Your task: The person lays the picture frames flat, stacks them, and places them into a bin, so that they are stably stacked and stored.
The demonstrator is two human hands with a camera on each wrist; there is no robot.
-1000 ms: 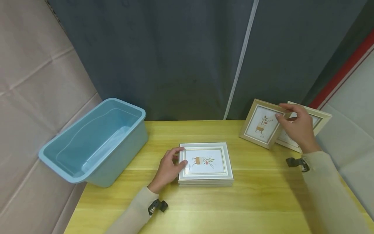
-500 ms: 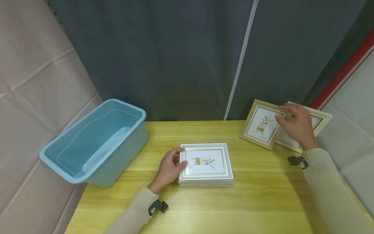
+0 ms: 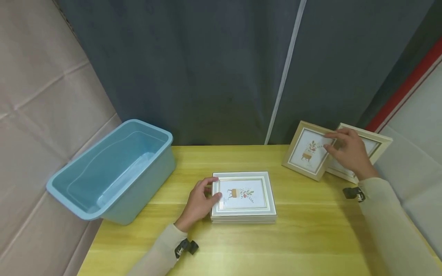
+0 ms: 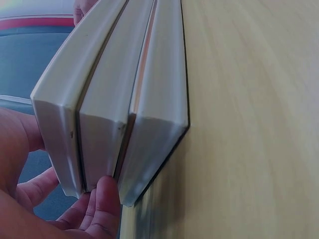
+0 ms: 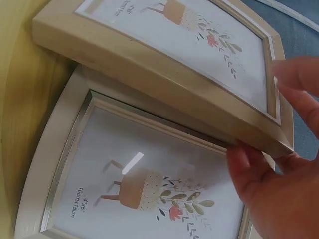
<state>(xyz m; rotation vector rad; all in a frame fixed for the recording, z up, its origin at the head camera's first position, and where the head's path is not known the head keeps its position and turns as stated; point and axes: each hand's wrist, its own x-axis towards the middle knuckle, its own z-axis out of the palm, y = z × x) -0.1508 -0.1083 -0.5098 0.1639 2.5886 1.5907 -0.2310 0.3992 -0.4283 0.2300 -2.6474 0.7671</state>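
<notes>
Three white picture frames (image 3: 243, 212) lie in a stack in the middle of the table, the top one face up with a plant print. My left hand (image 3: 199, 201) holds the stack by its left end, thumb over the top frame and fingertips against the edges, as the left wrist view shows. At the back right, a tan picture frame (image 3: 307, 153) leans upright. My right hand (image 3: 352, 153) grips its upper right corner between thumb and fingers. Behind it stands a cream picture frame (image 5: 164, 174), partly hidden by the tan frame and my right hand.
A blue plastic bin (image 3: 121, 168) stands at the left of the wooden table (image 3: 276, 245). Dark grey curtain (image 3: 200, 73) hangs along the back edge. Pale walls close in both sides, with a red strip (image 3: 407, 90) at the right.
My right hand's fingers have shifted slightly left and down at the tan frame's corner. The whole head view has tilted a little. My left hand stays at the stack.
</notes>
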